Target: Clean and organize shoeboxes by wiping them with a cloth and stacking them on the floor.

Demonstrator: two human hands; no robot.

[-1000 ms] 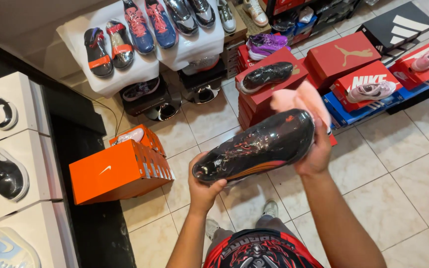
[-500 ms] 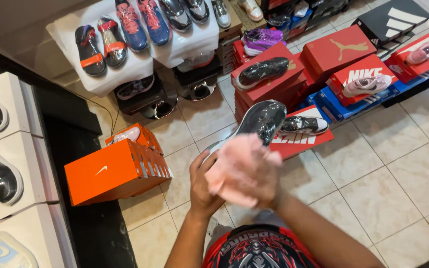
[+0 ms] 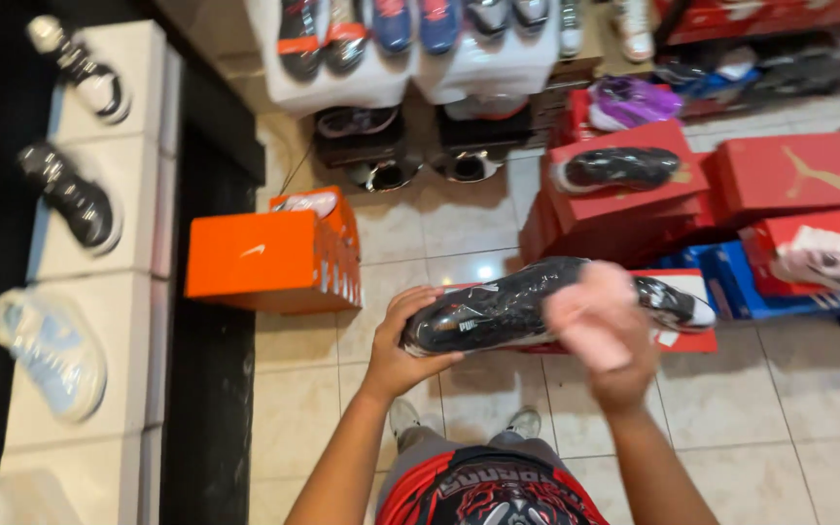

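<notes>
I hold a black shoe wrapped in shiny clear plastic [image 3: 498,311] level in front of me. My left hand [image 3: 402,342] grips its left end from below. My right hand [image 3: 603,335] is closed around a pink cloth [image 3: 585,311] and presses it on the middle of the shoe; that hand is blurred by motion. Behind the shoe, another black-and-white shoe [image 3: 678,303] lies on a low red box [image 3: 682,342] on the tiled floor.
An orange shoe box [image 3: 264,261] stands on the floor to the left. White display boxes [image 3: 99,233] with shoes line the left wall. Red boxes [image 3: 789,175] and a blue box [image 3: 721,282] with shoes are stacked at right. More shoes sit on white boxes [image 3: 459,68] ahead.
The shoe has been turned from sole-up and angled away to lying level. My right hand with the pink cloth has moved from the left part of the shoe to its middle.
</notes>
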